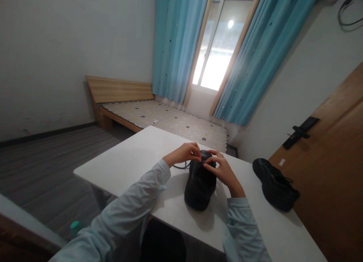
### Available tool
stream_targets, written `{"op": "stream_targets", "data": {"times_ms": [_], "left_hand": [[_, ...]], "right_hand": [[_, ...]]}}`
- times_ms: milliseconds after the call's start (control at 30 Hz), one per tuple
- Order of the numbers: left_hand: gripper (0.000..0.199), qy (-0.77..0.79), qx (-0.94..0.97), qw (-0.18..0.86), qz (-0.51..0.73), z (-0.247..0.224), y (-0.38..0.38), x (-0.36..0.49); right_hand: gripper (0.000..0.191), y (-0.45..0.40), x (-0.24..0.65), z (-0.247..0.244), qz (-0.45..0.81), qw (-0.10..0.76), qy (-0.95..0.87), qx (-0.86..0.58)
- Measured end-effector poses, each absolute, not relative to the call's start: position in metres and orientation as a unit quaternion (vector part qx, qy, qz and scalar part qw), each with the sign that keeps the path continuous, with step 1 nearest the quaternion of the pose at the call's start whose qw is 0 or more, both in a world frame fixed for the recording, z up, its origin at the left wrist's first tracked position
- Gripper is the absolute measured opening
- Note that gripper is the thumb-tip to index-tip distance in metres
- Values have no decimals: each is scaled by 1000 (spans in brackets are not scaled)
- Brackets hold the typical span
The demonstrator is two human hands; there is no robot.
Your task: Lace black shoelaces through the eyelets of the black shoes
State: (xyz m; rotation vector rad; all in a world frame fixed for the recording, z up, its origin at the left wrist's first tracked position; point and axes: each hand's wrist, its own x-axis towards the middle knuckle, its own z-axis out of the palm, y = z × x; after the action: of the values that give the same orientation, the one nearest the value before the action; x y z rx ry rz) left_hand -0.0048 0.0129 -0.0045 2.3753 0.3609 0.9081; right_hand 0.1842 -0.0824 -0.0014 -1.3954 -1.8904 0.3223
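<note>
A black lace-up shoe (pixel 200 188) stands upright on the white table (pixel 136 152), its heel toward me and its toe pointing away. My left hand (pixel 187 154) is at the left of the shoe's lacing, thumb and fingers pinched together on a black shoelace (pixel 181 166). Part of that lace loops out onto the table beside the shoe. Over the right of the lacing, my right hand (pixel 219 166) has its thumb and index finger closed at the laces. The fingers hide most of the lacing.
A second black shoe (pixel 276 184) lies at the table's right edge, near the wooden door (pixel 326 159). Behind the table is a bed (pixel 170 116) with a small white object (pixel 154 122) on it. Blue curtains (pixel 181 46) frame the window. A green-topped object (pixel 75 227) is low at left.
</note>
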Motion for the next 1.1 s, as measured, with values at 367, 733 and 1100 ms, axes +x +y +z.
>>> {"op": "stream_targets", "data": {"times_ms": [367,733,1100], "left_hand": [[16,147,872,304,355,-2,10,-4],[24,149,807,475,317,-4,5,-1],[18,231,803,350,424,-7,11,2]], "right_hand": [[10,-81,182,-2,134,383,-736,-542],[6,-78,179,-6,156,395,-734,-530],[9,-84,184,2,177,412,-722,-528]]}}
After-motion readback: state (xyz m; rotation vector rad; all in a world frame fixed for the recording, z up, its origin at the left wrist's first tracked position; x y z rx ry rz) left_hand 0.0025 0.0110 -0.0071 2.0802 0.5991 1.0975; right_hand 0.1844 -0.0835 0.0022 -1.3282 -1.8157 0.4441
